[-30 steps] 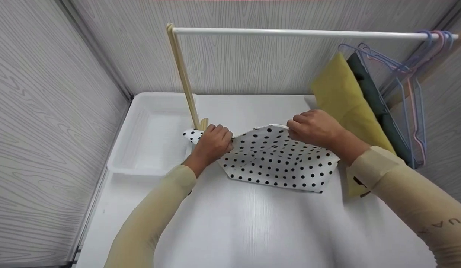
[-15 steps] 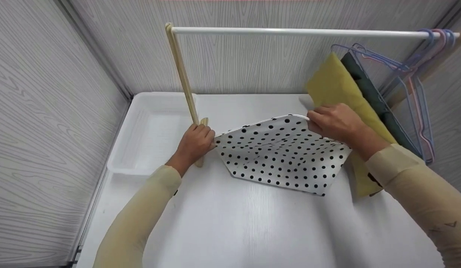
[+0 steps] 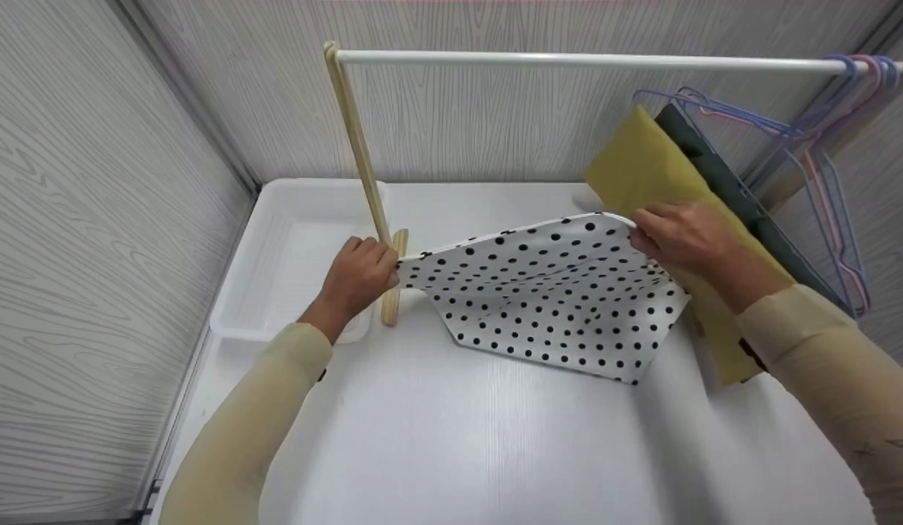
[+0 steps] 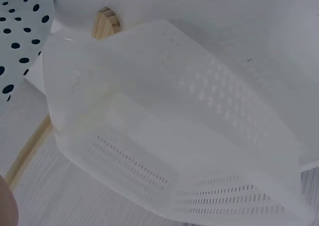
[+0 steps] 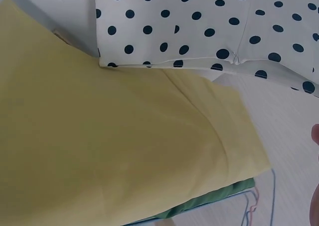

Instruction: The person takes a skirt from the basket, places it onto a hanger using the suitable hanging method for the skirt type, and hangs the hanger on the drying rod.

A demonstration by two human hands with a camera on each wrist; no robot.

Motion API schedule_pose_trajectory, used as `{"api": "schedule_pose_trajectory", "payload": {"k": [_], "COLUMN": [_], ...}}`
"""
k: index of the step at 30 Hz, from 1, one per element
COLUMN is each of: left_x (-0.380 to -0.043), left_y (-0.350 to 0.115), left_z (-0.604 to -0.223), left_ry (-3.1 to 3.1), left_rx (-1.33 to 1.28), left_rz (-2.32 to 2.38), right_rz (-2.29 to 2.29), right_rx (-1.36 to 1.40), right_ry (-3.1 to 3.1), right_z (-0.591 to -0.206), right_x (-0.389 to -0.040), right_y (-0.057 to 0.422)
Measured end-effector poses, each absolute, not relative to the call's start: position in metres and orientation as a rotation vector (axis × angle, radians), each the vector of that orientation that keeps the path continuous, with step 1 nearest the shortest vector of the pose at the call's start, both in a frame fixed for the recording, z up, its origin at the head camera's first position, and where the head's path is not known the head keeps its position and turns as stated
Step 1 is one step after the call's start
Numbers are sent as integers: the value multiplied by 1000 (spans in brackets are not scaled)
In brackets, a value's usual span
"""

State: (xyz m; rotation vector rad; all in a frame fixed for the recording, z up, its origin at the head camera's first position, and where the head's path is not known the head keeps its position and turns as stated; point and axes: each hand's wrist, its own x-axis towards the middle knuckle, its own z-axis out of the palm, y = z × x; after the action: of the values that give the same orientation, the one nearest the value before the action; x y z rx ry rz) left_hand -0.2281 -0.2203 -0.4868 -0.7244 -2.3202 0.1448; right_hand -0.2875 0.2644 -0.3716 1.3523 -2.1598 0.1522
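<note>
A white cloth with black dots [image 3: 538,292] is stretched between my two hands in the head view, its lower part hanging over the white table. My left hand [image 3: 358,277] grips the left end of its upper edge, beside the wooden rack post. At the other end, my right hand [image 3: 681,237] pinches the piped upper edge, in front of a yellow cloth [image 3: 633,168]. The dotted cloth [image 4: 22,31] fills the upper left corner of the left wrist view. In the right wrist view, the dotted cloth [image 5: 209,31] overlaps the yellow one. Its exact kind is unclear.
A white plastic basket [image 3: 236,292] stands left of the wooden post [image 3: 360,146] and its foot [image 3: 391,310]. Above runs a white rail [image 3: 568,60]. Blue and pink hangers [image 3: 834,197] and a dark green cloth [image 3: 721,182] hang at the right.
My left hand has moved left and my right hand right and slightly up. The cloth's upper edge is pulled straighter between them. The yellow cloth's top and hangers have shifted.
</note>
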Motion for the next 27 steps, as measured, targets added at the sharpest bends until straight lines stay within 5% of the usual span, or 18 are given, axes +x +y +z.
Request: {"api": "schedule_pose_trajectory", "payload": {"k": [11,19,27], "left_x": [-222,-225,-230], "left_y": [-255,-305,-288], "left_z": [-463,-413,-391], "left_ry": [-2345,-2227,-2184], "left_rx": [-733,-622,-649], "left_rz": [156,259,193], "right_rz": [215,688,448], "right_rx": [1207,1125,1174], "right_ry": [-2321,-2561,-2560], "right_z": [-377,-377,-372], "right_x": [-271,-231,-247], "right_y": [256,212,232]}}
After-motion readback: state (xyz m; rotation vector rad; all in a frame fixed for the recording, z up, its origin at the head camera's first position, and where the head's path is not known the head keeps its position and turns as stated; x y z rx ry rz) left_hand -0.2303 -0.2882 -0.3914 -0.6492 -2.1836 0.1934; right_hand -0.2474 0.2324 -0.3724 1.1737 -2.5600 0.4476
